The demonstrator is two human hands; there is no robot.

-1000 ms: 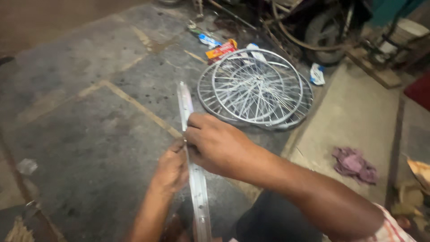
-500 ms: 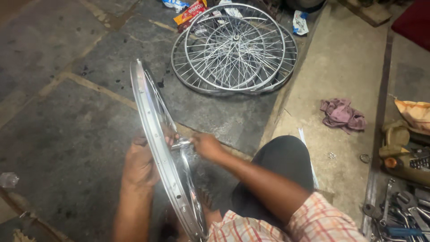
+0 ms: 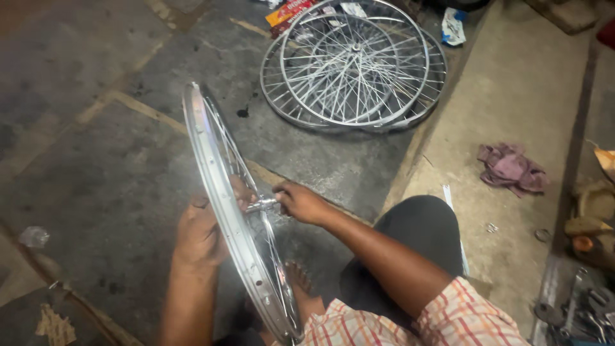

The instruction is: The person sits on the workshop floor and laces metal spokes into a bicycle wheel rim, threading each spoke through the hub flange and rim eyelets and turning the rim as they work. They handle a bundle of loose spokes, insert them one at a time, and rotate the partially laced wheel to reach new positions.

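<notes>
Head view: left hand (image 3: 200, 232) grips the upright wheel rim (image 3: 218, 192); right hand (image 3: 301, 202) pinches its axle (image 3: 261, 205). Beyond the rim lie stacked spoked wheels (image 3: 355, 64).

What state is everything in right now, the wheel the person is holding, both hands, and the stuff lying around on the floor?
Held wheel: upright on edge, spokes fitted, no tyre.
Left hand: against the wheel's far side, steadying it.
Right hand: gripping the axle end at the hub.
Stacked wheels: lying flat on the floor, overlapping, bare rims.
Purple rag: crumpled on the concrete.
Tools: lying loose at the lower right.
</notes>
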